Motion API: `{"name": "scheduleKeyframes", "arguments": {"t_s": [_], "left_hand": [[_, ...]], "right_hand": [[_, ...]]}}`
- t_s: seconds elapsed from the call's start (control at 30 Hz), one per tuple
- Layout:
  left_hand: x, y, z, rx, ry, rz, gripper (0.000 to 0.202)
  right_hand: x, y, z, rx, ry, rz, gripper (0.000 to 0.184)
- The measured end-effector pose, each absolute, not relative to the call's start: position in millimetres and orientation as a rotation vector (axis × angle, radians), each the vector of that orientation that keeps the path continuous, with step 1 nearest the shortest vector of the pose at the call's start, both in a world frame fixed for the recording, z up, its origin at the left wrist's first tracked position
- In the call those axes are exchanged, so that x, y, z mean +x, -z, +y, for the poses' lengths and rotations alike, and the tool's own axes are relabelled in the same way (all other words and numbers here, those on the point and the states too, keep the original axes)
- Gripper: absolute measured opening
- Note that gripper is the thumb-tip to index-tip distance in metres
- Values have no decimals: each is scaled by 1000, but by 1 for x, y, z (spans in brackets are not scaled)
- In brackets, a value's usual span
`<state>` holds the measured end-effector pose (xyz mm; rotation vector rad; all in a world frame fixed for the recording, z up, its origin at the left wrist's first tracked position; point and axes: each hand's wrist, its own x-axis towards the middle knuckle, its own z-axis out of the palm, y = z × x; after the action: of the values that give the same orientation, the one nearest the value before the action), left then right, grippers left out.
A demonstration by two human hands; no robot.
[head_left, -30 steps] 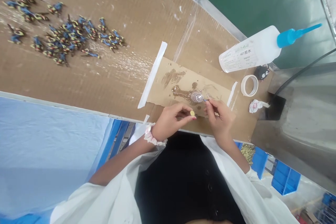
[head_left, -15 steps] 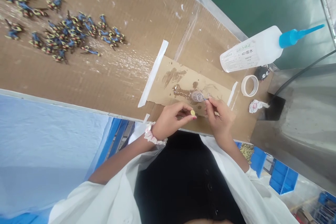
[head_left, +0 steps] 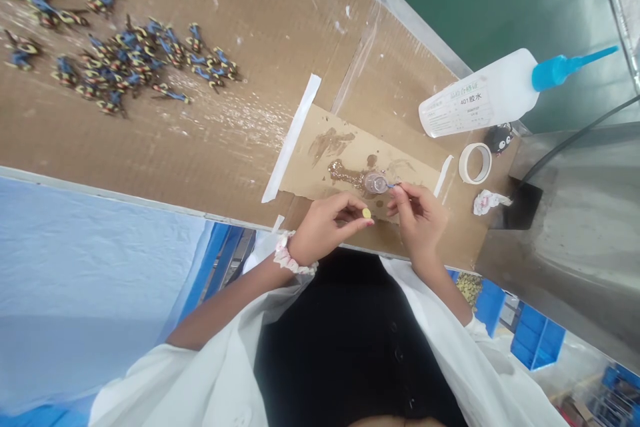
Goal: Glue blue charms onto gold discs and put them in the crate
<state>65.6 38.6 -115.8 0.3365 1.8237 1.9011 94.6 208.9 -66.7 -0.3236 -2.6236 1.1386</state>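
Between the thumb and finger of my left hand is a small round yellow piece. My right hand pinches a thin, small blue piece; most of it is hidden by the fingertips. Its end is at the mouth of a small clear cup, and I cannot tell whether it touches the rim. The cup stands on a taped-down piece of cardboard beside a wet, shiny brown smear.
Several small blue, yellow and brown figures lie in a heap at the left. A white glue bottle with a blue nozzle lies at the right, near a tape roll, a black trinket and a crumpled tissue. A metal housing borders the table.
My right hand has shifted slightly, its fingertips a little higher by the cup. My left hand holds the yellow piece in nearly the same place.
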Motion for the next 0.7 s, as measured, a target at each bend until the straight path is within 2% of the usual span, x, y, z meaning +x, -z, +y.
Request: {"name": "scheduleKeyframes", "arguments": {"t_s": [0.37, 0.7], "left_hand": [[65, 110, 39, 248, -1932, 1750, 29], [66, 76, 35, 101, -2162, 1150, 28]], "right_hand": [[97, 66, 210, -437, -1202, -2608, 14], [122, 23, 199, -424, -1868, -2186, 8]]}}
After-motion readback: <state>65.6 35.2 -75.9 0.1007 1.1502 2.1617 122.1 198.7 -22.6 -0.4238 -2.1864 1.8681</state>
